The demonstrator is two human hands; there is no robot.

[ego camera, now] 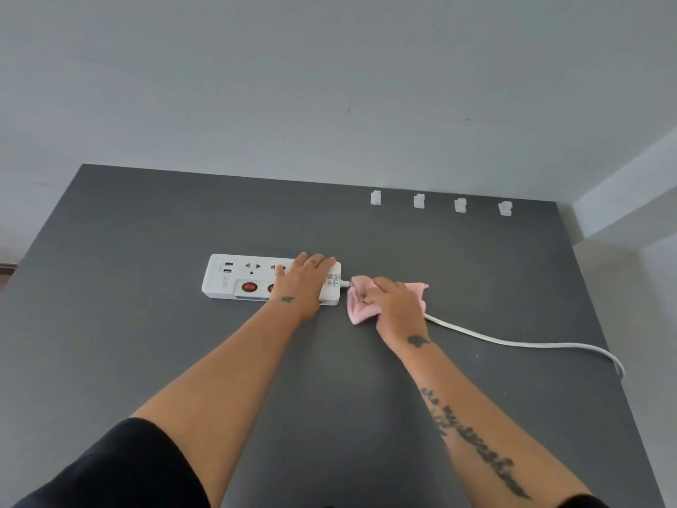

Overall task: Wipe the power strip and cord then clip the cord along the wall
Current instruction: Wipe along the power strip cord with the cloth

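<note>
A white power strip (234,276) with red switches lies on the dark grey table (146,342). My left hand (304,284) presses flat on its right half, fingers spread. My right hand (394,306) grips a pink cloth (361,302) bunched around the white cord just where it leaves the strip. The cord (513,342) runs right across the table and drops over the right edge. Several white cord clips (376,198) stand in a row along the table's back edge by the wall.
A grey wall (329,86) rises behind the table, with a corner and ledge at the right (622,199). The table's left edge runs diagonally at the left.
</note>
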